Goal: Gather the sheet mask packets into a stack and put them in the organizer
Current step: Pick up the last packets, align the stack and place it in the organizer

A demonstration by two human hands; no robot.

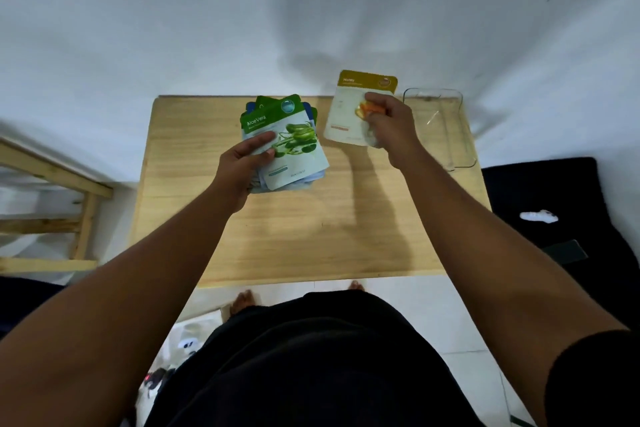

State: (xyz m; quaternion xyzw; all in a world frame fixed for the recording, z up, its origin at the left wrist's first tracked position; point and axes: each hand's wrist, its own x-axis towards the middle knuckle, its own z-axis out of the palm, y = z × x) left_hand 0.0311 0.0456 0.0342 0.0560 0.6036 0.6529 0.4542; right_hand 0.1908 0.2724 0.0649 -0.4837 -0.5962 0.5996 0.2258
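My left hand (242, 166) grips a stack of sheet mask packets (294, 156) above the wooden table (294, 236); the top packet is green and white and reads Aloe Vera, with blue packet edges showing behind it. My right hand (391, 128) holds a single honey packet (349, 107), gold at the top and white below, lifted off the table to the right of the stack. The clear plastic organizer (457, 128) stands at the table's far right corner, just right of my right hand, and looks empty.
A white wall rises right behind the table. A wooden frame (69, 204) stands to the left. A black surface (561, 211) with a small white object lies to the right. My feet and a few items are on the tiled floor below the table's near edge.
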